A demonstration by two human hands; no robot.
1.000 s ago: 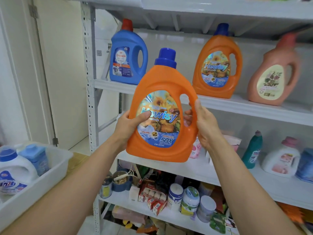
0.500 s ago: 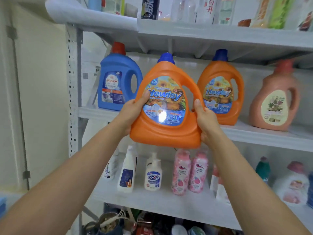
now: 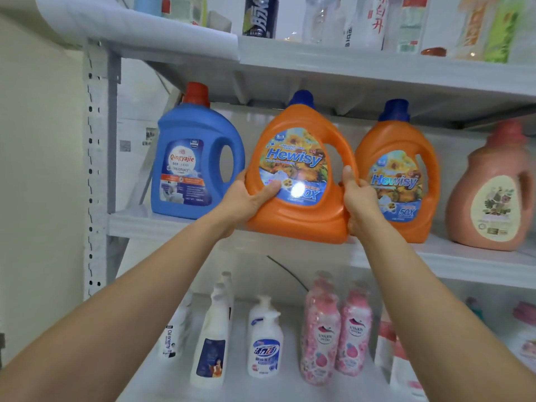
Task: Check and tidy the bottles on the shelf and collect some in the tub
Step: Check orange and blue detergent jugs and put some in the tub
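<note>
Head view: orange jug [image 3: 301, 219] has moved closer, reaching the shelf [image 3: 174, 224] edge.

White shelf [image 3: 464, 262] bears blue jug [image 3: 197, 161], orange jug [image 3: 406, 175], pink jug [image 3: 493, 195].

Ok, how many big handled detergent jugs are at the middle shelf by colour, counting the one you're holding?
Blue plastic jug with red cap: 1
Orange plastic jugs with blue caps: 2 (held orange jug, gripped by left hand and right hand; shelved orange jug)
Pink plastic jug with pink cap: 1
Total: 4
</note>
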